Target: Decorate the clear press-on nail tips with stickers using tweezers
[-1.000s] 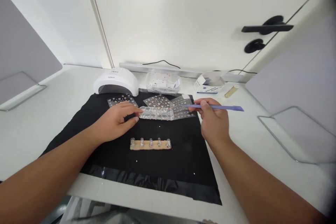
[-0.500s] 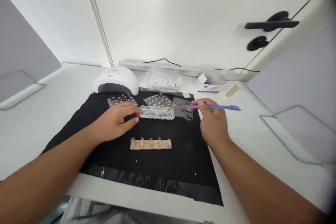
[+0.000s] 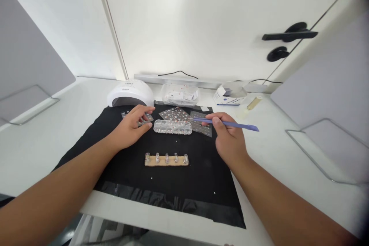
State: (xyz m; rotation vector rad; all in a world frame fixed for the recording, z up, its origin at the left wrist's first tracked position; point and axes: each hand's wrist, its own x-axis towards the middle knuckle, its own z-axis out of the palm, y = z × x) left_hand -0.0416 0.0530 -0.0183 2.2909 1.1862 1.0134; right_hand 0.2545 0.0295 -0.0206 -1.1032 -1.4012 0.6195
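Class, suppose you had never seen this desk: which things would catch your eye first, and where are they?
The black mat in the middle of the white table, with a strip of clear nail tips at its centre. Above it, the right hand holds a blue stick, while the left hand touches a sticker sheet beside the white nail lamp.
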